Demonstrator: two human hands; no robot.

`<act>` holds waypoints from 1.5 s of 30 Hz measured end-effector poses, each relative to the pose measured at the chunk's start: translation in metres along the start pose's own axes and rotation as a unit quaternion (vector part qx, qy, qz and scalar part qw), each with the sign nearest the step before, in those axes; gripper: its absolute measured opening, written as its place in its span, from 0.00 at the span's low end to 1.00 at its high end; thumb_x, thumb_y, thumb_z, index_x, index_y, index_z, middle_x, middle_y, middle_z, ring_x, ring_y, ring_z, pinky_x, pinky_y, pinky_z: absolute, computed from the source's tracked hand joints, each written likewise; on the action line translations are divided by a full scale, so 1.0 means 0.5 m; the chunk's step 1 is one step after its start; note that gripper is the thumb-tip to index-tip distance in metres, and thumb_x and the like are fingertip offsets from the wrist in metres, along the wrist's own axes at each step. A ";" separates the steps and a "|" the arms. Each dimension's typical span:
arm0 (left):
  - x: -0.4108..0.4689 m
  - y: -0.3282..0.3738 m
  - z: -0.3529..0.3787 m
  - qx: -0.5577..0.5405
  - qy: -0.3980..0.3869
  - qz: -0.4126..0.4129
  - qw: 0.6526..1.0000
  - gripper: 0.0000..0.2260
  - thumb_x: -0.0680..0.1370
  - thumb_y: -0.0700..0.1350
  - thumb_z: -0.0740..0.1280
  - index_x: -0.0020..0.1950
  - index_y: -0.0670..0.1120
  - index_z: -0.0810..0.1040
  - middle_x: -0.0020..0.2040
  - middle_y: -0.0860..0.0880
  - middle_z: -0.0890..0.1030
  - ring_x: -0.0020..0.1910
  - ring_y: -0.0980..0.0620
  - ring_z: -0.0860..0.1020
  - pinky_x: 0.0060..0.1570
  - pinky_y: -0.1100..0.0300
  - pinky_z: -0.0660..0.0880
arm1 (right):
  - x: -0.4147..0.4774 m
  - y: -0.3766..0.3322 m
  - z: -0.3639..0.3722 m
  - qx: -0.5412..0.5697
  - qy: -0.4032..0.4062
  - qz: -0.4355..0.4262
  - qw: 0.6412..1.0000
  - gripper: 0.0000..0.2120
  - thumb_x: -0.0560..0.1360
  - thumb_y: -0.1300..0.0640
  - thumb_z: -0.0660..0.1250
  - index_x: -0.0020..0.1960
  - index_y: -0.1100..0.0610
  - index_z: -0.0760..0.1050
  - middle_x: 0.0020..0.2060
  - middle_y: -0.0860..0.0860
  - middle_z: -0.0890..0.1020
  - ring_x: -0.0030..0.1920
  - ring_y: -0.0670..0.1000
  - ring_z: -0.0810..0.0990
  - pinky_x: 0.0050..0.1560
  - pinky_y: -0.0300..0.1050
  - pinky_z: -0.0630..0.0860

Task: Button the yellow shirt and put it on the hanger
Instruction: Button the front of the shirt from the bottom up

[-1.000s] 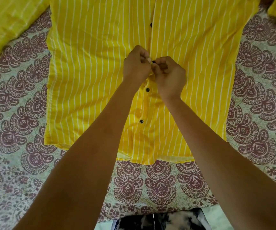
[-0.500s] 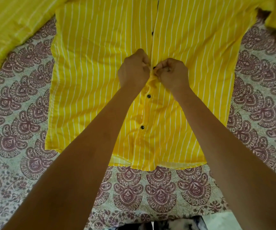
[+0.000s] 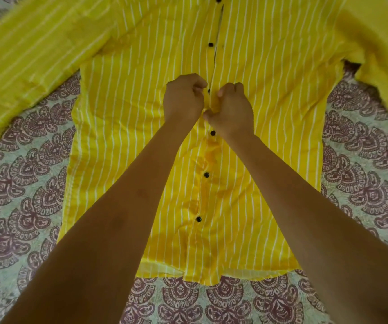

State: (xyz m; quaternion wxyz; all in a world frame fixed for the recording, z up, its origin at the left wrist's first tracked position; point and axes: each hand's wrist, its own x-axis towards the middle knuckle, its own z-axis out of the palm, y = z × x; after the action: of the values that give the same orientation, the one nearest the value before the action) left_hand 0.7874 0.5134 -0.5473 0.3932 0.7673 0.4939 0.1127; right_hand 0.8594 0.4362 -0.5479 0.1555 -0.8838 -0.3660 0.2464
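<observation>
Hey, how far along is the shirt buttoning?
Three lower buttons look fastened. Both hands, left and right, pinch the yellow shirt at the next button. Two upper buttons look undone where the front gapes. No hanger is visible.

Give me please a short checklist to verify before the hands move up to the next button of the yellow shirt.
1. Three lower buttons fastened, placket closed there: ok.
2. Button between the left hand and right hand fully through its hole: cannot tell, the fingers hide most of it.
3. Both hands gripping the placket edges: ok.
4. Upper buttons reachable, placket open there: ok.
5. Yellow shirt lying flat on the patterned bedsheet: ok, slight wrinkles near the placket.
6. Hanger within reach: cannot tell, none in view.
</observation>
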 end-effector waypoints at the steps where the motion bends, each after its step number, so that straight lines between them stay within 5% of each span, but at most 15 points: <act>1: 0.006 0.000 0.003 0.007 -0.007 0.002 1.000 0.14 0.73 0.34 0.60 0.51 0.44 0.82 0.50 0.47 0.83 0.50 0.52 0.80 0.45 0.67 0.71 | 0.008 0.001 -0.002 0.013 0.005 0.008 1.000 0.20 0.71 0.54 0.68 0.59 0.63 0.69 0.58 0.58 0.73 0.54 0.59 0.76 0.49 0.49 0.71; 5: 0.019 -0.003 0.017 0.058 -0.036 0.008 0.998 0.12 0.74 0.39 0.65 0.55 0.47 0.80 0.53 0.48 0.81 0.52 0.53 0.78 0.43 0.66 0.68 | 0.024 0.021 -0.003 0.171 0.061 0.058 0.982 0.11 0.71 0.62 0.64 0.52 0.64 0.76 0.43 0.58 0.81 0.45 0.54 0.78 0.46 0.43 0.69; 10: 0.031 -0.003 0.031 0.069 -0.015 0.025 0.997 0.07 0.73 0.38 0.65 0.48 0.44 0.81 0.47 0.46 0.83 0.47 0.50 0.80 0.39 0.64 0.69 | 0.032 0.044 0.014 0.369 0.056 0.127 0.919 0.06 0.71 0.63 0.67 0.47 0.61 0.80 0.31 0.50 0.79 0.36 0.52 0.79 0.47 0.57 0.78; 14: 0.036 0.008 0.038 0.045 -0.005 0.004 0.999 0.06 0.72 0.37 0.65 0.42 0.43 0.81 0.43 0.48 0.83 0.41 0.54 0.79 0.33 0.71 0.67 | 0.028 0.047 0.020 0.420 0.074 0.132 0.895 0.03 0.71 0.63 0.68 0.42 0.55 0.79 0.30 0.47 0.78 0.33 0.47 0.76 0.47 0.57 0.77; 19: 0.033 0.035 0.034 -0.022 -0.009 -0.018 1.000 0.05 0.70 0.37 0.66 0.40 0.43 0.82 0.33 0.54 0.77 0.31 0.62 0.74 0.32 0.76 0.67 | 0.023 0.041 0.018 0.454 0.090 0.133 0.876 0.09 0.70 0.64 0.68 0.38 0.50 0.77 0.30 0.48 0.79 0.32 0.46 0.76 0.44 0.53 0.75; 24: 0.016 0.039 0.037 -0.062 -0.031 -0.041 0.997 0.04 0.70 0.37 0.67 0.42 0.42 0.81 0.31 0.55 0.76 0.34 0.53 0.79 0.40 0.61 0.77 | 0.016 0.045 0.022 0.460 0.085 0.132 0.874 0.11 0.68 0.61 0.65 0.35 0.44 0.76 0.32 0.50 0.80 0.37 0.52 0.79 0.46 0.58 0.76; 30: 0.008 0.039 0.037 -0.074 -0.011 -0.060 0.995 0.05 0.71 0.36 0.66 0.42 0.42 0.81 0.35 0.49 0.80 0.37 0.51 0.80 0.41 0.60 0.78 | 0.011 0.047 0.020 0.469 0.080 0.109 0.873 0.07 0.68 0.63 0.64 0.43 0.56 0.79 0.35 0.53 0.80 0.33 0.46 0.76 0.42 0.48 0.72; 40: 0.001 0.038 0.033 -0.096 -0.003 -0.088 0.991 0.03 0.70 0.37 0.68 0.41 0.44 0.79 0.33 0.51 0.79 0.38 0.48 0.82 0.46 0.53 0.80 | 0.014 0.045 -0.001 0.538 0.030 0.114 0.835 0.12 0.75 0.68 0.60 0.38 0.57 0.77 0.27 0.52 0.76 0.25 0.43 0.73 0.27 0.35 0.68; 45: -0.002 0.041 0.033 -0.141 -0.003 -0.144 0.979 0.07 0.69 0.35 0.66 0.38 0.46 0.79 0.37 0.46 0.82 0.42 0.45 0.82 0.48 0.49 0.80 | 0.021 0.047 -0.003 0.496 0.035 0.105 0.861 0.09 0.68 0.67 0.64 0.34 0.56 0.78 0.28 0.54 0.79 0.27 0.47 0.76 0.30 0.39 0.71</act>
State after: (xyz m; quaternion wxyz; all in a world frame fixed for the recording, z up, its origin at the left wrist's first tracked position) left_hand 0.8100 0.5004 -0.5436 0.5116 0.6254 0.5767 0.1211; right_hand 0.8800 0.4276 -0.5604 0.5596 -0.7310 -0.0951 0.3787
